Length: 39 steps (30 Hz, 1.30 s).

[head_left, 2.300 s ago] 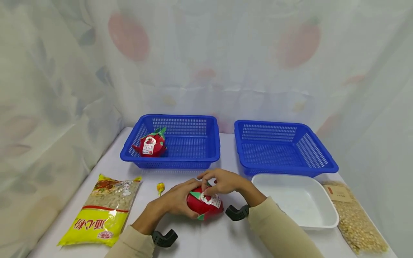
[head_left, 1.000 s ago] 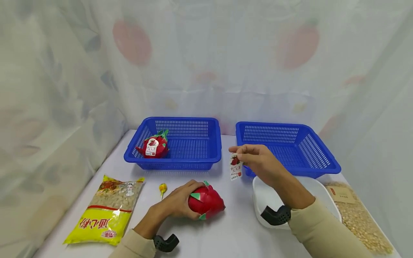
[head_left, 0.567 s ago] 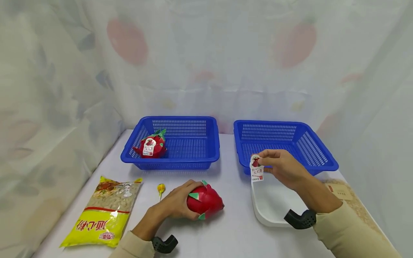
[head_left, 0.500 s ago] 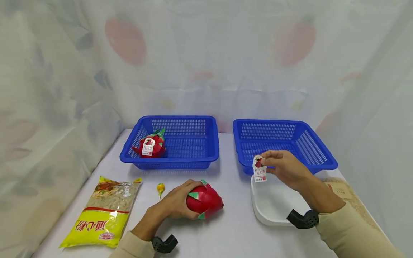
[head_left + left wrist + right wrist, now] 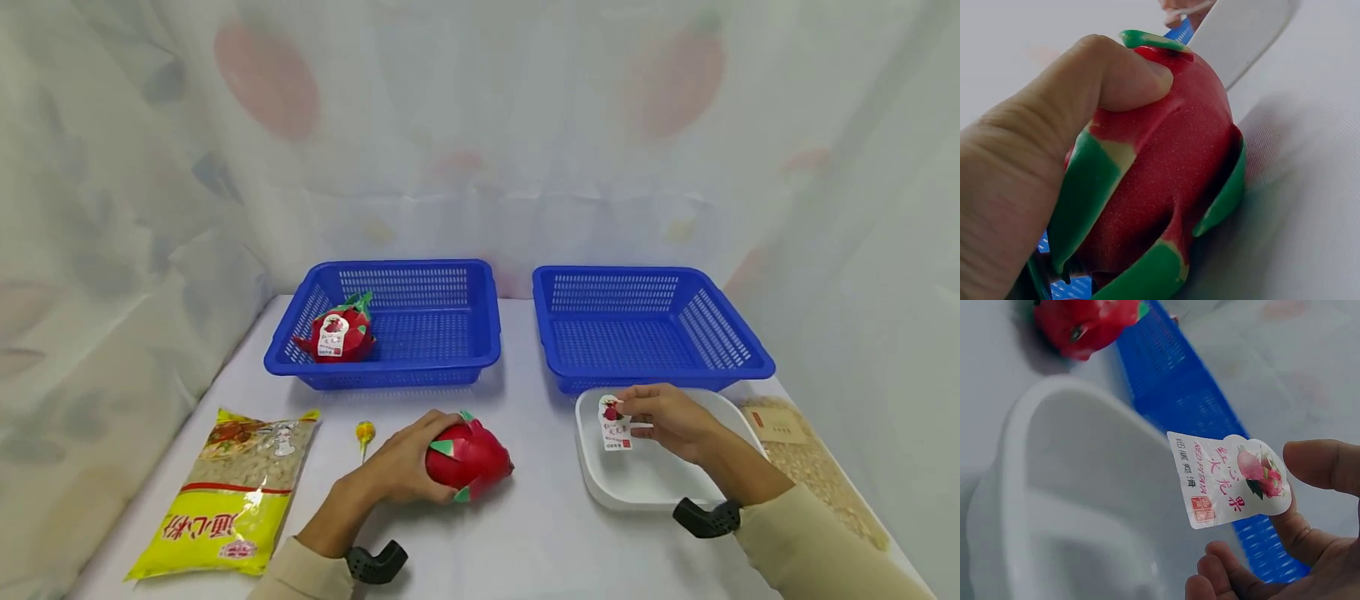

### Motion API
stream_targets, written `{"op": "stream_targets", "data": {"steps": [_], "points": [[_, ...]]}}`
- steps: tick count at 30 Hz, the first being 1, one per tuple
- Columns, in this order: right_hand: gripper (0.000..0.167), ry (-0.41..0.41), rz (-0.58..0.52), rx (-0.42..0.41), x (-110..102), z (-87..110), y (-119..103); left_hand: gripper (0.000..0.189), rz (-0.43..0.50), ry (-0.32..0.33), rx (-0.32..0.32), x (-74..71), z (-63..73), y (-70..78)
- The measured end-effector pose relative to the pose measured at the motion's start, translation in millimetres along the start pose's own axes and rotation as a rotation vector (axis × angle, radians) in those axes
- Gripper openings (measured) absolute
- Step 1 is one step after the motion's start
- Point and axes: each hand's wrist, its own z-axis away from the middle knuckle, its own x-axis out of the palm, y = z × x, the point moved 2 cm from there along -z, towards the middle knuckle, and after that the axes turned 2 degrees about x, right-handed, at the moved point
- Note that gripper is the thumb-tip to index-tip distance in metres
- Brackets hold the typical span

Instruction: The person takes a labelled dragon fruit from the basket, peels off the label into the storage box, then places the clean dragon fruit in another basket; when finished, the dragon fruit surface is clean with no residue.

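My left hand grips a red dragon fruit with green-tipped scales on the white table. In the left wrist view, the thumb presses on its red skin. Between thumb and index finger of my right hand is a white fruit sticker printed with a dragon fruit picture and "RED PITAYA". This hand hovers over the white plastic tub, the sticker hanging above its left side. The thumb tip shows right at the sticker's edge in the right wrist view, while the index finger lies partly behind it.
A second, stickered dragon fruit sits in the left blue basket. The right blue basket stands behind the tub. A pasta bag and a lollipop lie left; a bag of pale grains lies right.
My right hand pulled the sticker off the held dragon fruit, carried it right, then lowered it over the tub. The left hand has stayed on the fruit.
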Motion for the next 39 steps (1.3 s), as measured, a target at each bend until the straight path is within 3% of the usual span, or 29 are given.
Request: {"op": "stream_targets", "data": {"steps": [11, 23, 30, 36, 39], "points": [[0.015, 0.047, 0.042, 0.1, -5, -17.7, 33, 0.086, -0.012, 0.007, 0.009, -0.7, -1.5, 0.0], [0.032, 0.153, 0.338, 0.041, -1, -22.4, 49, 0.089, 0.023, 0.002, -0.015, -0.4, -1.0, -0.3], [0.028, 0.209, 0.558, -0.076, 1, -20.7, 51, 0.09, 0.021, 0.008, -0.011, -0.9, -1.4, 0.6], [0.03, 0.236, 0.763, -0.26, 5, -24.3, 55, 0.088, 0.018, 0.007, -0.006, -0.8, -0.8, 0.5], [0.032, 0.268, 0.853, -0.277, 6, -25.1, 57, 0.088, 0.021, 0.005, -0.012, -0.5, -0.6, 0.2]]}}
